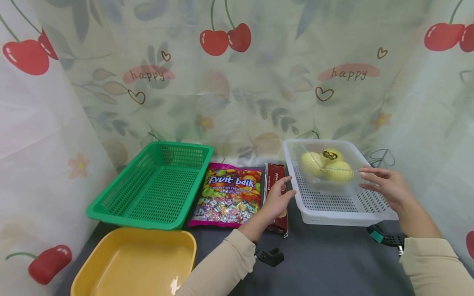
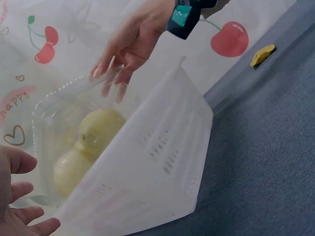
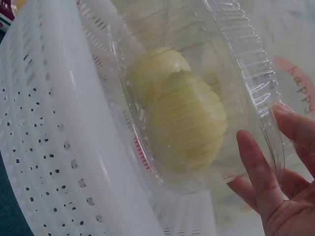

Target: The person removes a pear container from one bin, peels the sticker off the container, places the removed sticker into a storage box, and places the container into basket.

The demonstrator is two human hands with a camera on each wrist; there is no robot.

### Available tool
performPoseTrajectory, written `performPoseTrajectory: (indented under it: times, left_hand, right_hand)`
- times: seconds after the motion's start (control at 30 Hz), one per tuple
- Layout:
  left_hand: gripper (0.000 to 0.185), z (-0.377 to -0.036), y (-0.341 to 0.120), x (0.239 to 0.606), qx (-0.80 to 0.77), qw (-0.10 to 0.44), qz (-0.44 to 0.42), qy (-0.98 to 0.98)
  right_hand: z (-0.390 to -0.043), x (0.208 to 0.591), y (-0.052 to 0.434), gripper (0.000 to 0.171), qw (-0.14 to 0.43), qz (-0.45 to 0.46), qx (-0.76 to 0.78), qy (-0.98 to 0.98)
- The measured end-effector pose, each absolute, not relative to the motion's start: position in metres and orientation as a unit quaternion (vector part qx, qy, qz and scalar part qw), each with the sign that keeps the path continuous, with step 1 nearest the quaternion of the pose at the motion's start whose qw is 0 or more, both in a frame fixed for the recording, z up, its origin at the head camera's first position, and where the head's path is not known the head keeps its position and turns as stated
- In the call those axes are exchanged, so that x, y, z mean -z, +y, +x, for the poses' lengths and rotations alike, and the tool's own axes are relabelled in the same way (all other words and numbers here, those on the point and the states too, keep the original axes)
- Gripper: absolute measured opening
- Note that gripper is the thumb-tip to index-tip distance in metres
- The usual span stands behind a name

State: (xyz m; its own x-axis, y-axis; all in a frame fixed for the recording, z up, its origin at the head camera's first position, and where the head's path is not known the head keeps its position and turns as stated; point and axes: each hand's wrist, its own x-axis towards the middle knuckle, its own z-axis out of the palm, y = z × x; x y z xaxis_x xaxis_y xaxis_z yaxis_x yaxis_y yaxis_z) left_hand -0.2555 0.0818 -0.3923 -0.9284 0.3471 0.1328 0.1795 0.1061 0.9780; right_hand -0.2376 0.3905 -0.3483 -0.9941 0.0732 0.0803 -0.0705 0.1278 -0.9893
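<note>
Flanking the clear plastic clamshell box of yellow round fruit (image 1: 326, 166), both hands have their fingers extended rather than curled: the left hand (image 1: 277, 200) hovers just off the near-left corner of the white perforated plastic basket (image 1: 326, 211), and the right hand (image 1: 385, 186) reaches over the basket's right rim with straight fingers at the box's edge. From the right wrist view, the fingertips (image 3: 256, 162) lie against the box's clear wall, touching but not wrapped round it; the left hand, seen from the left wrist camera, is spread and apart from the box, holding nothing. The box sits inside the white basket, between the two hands and toward its far end. As a judgement, the step in hand is either the closing-in before a two-handed lift or the letting-go after setting the box down; the pictures alone do not settle which. If it is a lift, the next move calls for both palms to press evenly on opposite walls, since thin clamshell plastic will flex and the fruit can roll inside. Counted: one clamshell box, with three yellow fruits visible, one bearing a dark sticker; one white basket; to the left of the left hand, one dark red flat packet (image 1: 277, 172) just beside it, one bright candy bag (image 1: 227, 195), one green perforated plastic basket (image 1: 155, 185) and, nearer the person, one yellow plastic tub (image 1: 137, 263).
</note>
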Motion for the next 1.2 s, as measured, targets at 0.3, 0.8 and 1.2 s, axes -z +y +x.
performPoseTrajectory:
  times: [0.3,0.8,1.2]
  left_hand:
    - [0.044,-0.264,0.068,0.383,-0.639,0.043,0.186,0.745]
    - [0.043,-0.276,0.055,0.374,-0.688,0.062,0.141,0.709]
    - [0.058,-0.287,0.039,0.358,-0.746,0.048,0.119,0.653]
  right_hand:
    - [-0.226,0.335,0.386,0.009,0.066,-0.022,-0.662,-0.746]
    - [-0.206,0.326,0.372,0.017,0.065,0.099,-0.696,-0.708]
    - [-0.187,0.32,0.351,0.021,0.063,0.182,-0.658,-0.728]
